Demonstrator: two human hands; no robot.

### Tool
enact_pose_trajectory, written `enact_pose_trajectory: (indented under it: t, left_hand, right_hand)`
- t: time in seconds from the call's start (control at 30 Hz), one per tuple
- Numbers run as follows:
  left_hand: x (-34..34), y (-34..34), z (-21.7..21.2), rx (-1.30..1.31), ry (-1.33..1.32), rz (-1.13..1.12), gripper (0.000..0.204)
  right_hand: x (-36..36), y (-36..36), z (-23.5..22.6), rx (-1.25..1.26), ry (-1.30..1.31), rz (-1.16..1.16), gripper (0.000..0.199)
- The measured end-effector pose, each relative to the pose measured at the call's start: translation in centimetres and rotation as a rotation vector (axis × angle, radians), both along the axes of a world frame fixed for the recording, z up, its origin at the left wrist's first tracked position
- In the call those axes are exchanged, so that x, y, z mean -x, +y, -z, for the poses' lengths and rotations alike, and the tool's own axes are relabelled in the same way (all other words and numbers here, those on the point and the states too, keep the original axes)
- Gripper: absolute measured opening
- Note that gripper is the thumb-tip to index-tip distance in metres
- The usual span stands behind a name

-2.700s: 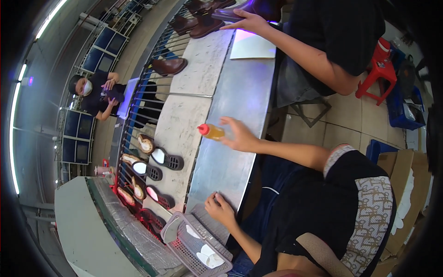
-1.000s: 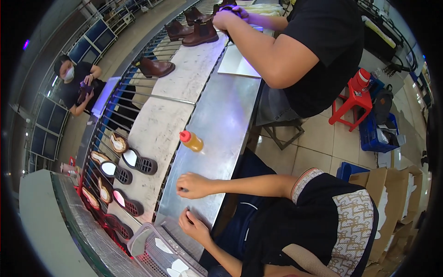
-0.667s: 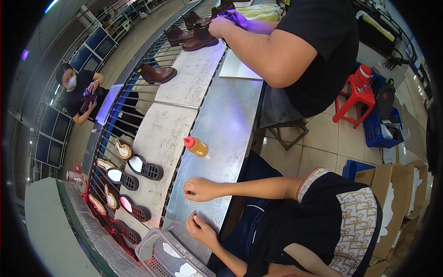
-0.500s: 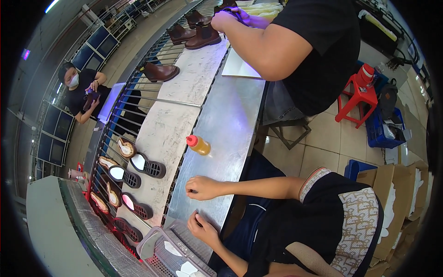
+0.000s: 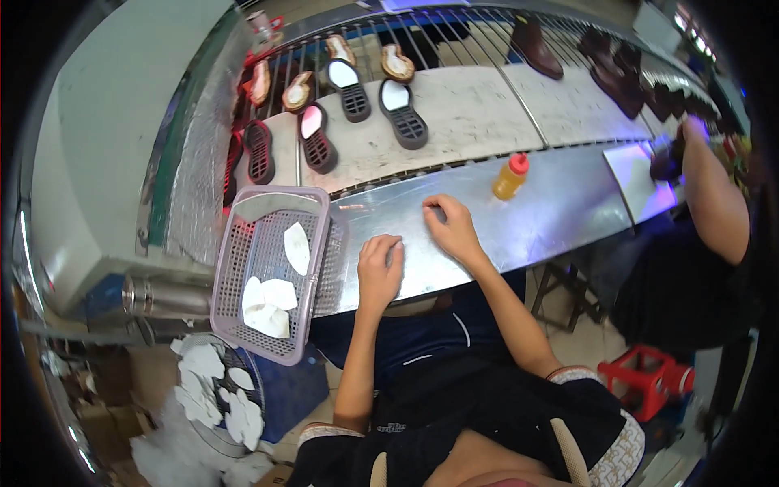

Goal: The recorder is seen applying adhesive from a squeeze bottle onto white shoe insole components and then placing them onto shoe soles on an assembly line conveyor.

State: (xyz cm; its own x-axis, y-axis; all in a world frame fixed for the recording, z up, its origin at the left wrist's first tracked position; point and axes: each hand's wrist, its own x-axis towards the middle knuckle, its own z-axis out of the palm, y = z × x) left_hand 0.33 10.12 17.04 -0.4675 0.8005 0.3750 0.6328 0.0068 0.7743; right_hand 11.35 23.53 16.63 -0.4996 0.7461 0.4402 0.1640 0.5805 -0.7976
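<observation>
Both my hands rest on the shiny metal table in front of me. My left hand (image 5: 380, 272) lies beside the basket with its fingers loosely bent and the thumb apart; I see nothing in it. To its right, my right hand (image 5: 454, 229) is loosely curled, a dark gap showing between thumb and fingers and no held thing visible. Past the right hand stands a squeeze bottle (image 5: 510, 180) of yellow liquid with a red cap, untouched. A grey plastic basket (image 5: 322, 243) holds white shaped pieces (image 5: 269, 307) to the left.
Beyond the table runs a roller conveyor with a pale board (image 5: 462, 97). Dark shoe soles (image 5: 403, 118) with white heel pads and tan insole pieces (image 5: 398, 63) lie there. Brown boots (image 5: 537, 50) stand farther right. A co-worker's arm (image 5: 718, 195) is at the right, near a white board (image 5: 629, 174).
My view has swung left, bringing the basket and the grey machine fully into sight. Both hands stay on the table, apart. The bottle stands where it was.
</observation>
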Motion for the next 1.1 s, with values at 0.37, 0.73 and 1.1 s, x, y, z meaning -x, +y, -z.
enact_pose_trajectory:
  t: [0.37,0.73,1.1]
  left_hand:
    - [1.6,-3.6,-10.5,-0.172,0.16,0.204,0.007]
    - [35.2,6.0,-6.3,0.563,0.435,-0.128,0.07]
    - [36.3,10.9,-0.2,1.192,0.322,-0.175,0.11]
  right_hand:
    - [-0.7,-1.6,0.4,-0.058,-0.085,-0.019,0.007]
    - [1.1,-1.0,-0.7,0.005,-0.082,0.07,0.006]
    - [-0.1,-0.4,0.1,0.096,-0.091,0.114,0.005]
